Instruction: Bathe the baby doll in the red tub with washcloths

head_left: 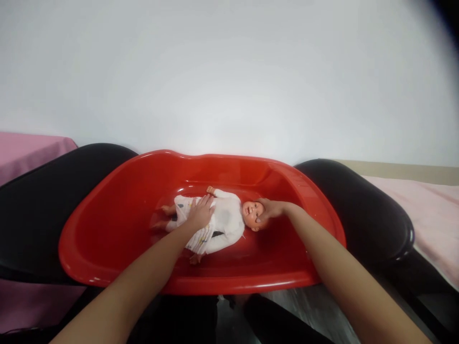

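A baby doll (227, 215) lies on its back in a red baby bathtub (107, 229), its head to the right and its feet to the left. It wears a white long-sleeved top with a damp-looking grey patch on the chest. A white printed cloth (199, 241) covers its hips and upper legs. My left hand (202, 212) rests flat on the cloth at the doll's waist, fingers stretched out. Around the top and side of the doll's head, my right hand (270, 210) is cupped, its thumb near the cheek; the fingers behind the head are partly hidden.
The tub sits between two black padded seats, the left seat (43, 210) and the right seat (362, 215). Pink cloth (28, 153) drapes a surface at far left, and a pale pink sheet (433, 205) lies at far right. A white wall (229, 71) stands behind.
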A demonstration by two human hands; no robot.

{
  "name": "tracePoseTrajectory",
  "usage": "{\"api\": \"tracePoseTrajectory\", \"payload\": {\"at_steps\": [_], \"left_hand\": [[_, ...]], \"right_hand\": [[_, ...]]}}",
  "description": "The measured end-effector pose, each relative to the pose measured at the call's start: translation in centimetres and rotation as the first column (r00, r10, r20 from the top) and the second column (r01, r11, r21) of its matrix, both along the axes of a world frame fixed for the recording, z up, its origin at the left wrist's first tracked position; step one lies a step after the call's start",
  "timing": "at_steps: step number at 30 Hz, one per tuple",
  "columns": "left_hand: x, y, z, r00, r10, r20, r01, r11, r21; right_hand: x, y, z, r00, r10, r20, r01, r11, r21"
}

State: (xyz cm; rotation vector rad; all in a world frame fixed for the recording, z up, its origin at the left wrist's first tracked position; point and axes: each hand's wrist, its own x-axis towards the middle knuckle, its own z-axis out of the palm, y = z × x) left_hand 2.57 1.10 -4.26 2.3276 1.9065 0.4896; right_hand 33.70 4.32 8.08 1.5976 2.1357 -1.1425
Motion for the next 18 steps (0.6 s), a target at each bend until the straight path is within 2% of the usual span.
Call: {"api": "tracePoseTrajectory", "payload": {"at_steps": [5, 11, 14, 18], "left_hand": [[-1.9, 0.6, -0.6, 0.992, 0.128, 0.004, -0.128, 0.991, -0.034], [-4.9, 0.6, -1.0, 0.962, 0.273, -0.012, -0.273, 0.962, -0.027], [-6.1, 0.4, -0.6, 0.918, 0.396, 0.032, -0.396, 0.918, -0.005], [-6.1, 0.7, 1.1, 0.811, 0.554, 0.186, -0.557, 0.83, -0.043]], "right_hand": [[0.3, 0.4, -0.7, 1.0, 0.005, -0.017, -0.005, 1.0, 0.009], [-0.4, -0.4, 0.4, 1.0, -0.026, -0.017, 0.026, 1.0, -0.01], [-0.6, -0.6, 0.7, 1.0, -0.025, 0.005, 0.025, 1.0, 0.002], [-0.7, -0.5, 0.8, 1.0, 0.002, 0.023, -0.002, 1.0, 0.01]]}}
